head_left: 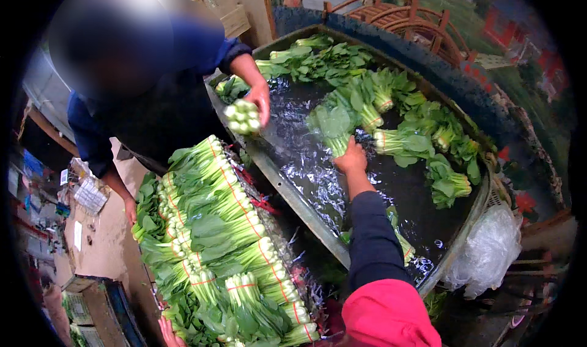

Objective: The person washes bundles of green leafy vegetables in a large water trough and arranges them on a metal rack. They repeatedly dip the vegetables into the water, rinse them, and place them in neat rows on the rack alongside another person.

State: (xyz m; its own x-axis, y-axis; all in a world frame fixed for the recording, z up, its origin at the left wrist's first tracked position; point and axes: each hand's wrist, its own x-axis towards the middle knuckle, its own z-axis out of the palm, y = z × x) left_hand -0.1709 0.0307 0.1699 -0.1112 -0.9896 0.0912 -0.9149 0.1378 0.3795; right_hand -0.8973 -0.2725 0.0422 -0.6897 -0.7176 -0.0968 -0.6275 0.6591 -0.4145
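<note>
My right hand reaches into a wide tub of water and is closed on the stem end of a leafy green bundle lying in the water. Several more green bundles float farther back and to the right. Only the fingers of my left hand show at the lower edge, resting by a large pile of tied green bundles; its grip is unclear. A co-worker in a dark blue top holds a small bundle over the tub's left rim in one hand.
The tub's metal rim runs diagonally between the pile and the water. A clear plastic bag hangs at the tub's right end. The co-worker's other hand rests beside the pile. Crates stand at lower left.
</note>
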